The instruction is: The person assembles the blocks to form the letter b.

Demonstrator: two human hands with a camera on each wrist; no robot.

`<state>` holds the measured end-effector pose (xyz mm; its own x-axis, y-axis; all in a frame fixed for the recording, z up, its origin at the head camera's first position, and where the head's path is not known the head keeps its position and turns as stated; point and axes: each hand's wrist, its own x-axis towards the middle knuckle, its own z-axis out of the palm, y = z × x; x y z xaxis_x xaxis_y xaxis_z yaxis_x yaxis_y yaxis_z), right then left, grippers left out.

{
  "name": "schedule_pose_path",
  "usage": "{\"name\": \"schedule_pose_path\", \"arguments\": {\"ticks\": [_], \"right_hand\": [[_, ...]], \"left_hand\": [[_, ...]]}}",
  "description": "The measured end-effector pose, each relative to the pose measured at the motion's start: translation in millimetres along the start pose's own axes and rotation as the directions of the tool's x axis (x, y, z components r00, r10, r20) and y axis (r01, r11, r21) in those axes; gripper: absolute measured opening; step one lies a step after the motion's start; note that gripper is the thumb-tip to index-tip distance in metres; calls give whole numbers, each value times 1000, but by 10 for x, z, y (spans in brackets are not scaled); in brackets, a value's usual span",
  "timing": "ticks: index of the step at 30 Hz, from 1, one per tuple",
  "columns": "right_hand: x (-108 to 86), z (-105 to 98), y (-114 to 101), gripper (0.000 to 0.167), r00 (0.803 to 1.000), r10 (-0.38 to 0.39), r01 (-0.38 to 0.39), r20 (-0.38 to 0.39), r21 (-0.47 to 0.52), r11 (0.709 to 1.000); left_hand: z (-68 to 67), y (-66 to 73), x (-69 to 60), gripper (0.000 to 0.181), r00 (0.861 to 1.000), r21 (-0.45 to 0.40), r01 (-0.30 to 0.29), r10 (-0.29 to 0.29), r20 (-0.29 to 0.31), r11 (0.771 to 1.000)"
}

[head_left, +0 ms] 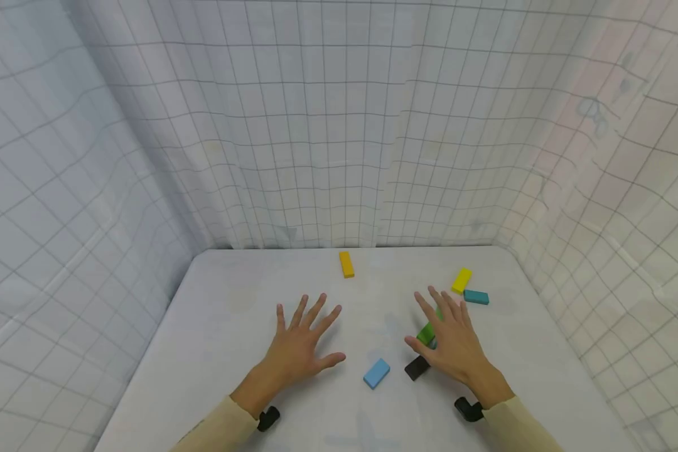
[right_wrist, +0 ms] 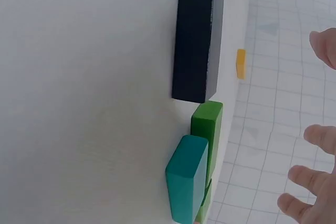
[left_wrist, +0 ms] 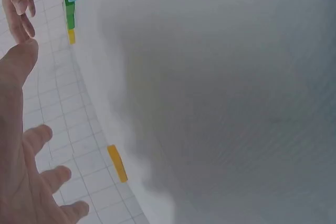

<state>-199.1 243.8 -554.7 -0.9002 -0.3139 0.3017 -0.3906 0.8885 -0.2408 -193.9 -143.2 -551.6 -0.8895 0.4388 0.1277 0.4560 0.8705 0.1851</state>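
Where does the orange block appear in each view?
Head: the orange block lies just below the picture's centre, near the table's far edge.
Left wrist: orange block, lower left.
Right wrist: orange block, small, upper half, right of centre.
Shared landmark: the grid-lined sheet.

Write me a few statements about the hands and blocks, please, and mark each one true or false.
1. The left hand has its fingers spread. True.
2. The right hand grips the blue block. False: that block lies on the table.
3. The orange block lies near the table's far edge. True.
4. In the head view, the black block is left of the blue one. False: it is to its right.
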Motion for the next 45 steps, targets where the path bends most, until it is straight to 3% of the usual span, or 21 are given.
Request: {"name": "schedule_pose_path", "arguments": {"ticks": [3, 7, 14, 19, 22, 26, 31, 40, 45], "right_hand": [[-39, 6, 27, 92, 999, -36, 37, -36, 9, 999], [-94, 18, 64, 85, 997, -56, 57, -54, 12, 998], [-231, 28, 91, 72, 997, -60, 62, -50, 52, 997], [-331, 39, 131, 68, 992, -100, 105, -75, 68, 992], [-371, 38, 144, 64, 988, -131, 138, -76, 98, 986], [-412, 37, 144, 59, 983, -166, 176, -77, 141, 974], [-464, 56, 162, 52, 978, -189, 202, -84, 188, 961], [-461, 109, 175, 32, 948, -293, 318, -123, 350, 881], [-452, 108, 146, 20, 947, -298, 321, -120, 384, 866]], "left_hand": [[39, 48, 13, 95, 993, -22, -111, 112, 42, 994], [85, 144, 51, 89, 967, -84, -221, 230, 108, 972], [140, 344, 116, 71, 925, -115, -304, 322, 204, 946], [164, 443, 141, 62, 899, -131, -360, 381, 218, 924], [180, 471, 148, 57, 890, -126, -385, 404, 212, 914], [180, 497, 156, 53, 889, -113, -392, 408, 208, 913], [199, 536, 144, 50, 898, -127, -366, 386, 212, 922], [178, 539, 75, 41, 919, -92, -370, 378, 111, 925], [189, 492, 48, 39, 930, -89, -348, 356, 88, 933]]}}
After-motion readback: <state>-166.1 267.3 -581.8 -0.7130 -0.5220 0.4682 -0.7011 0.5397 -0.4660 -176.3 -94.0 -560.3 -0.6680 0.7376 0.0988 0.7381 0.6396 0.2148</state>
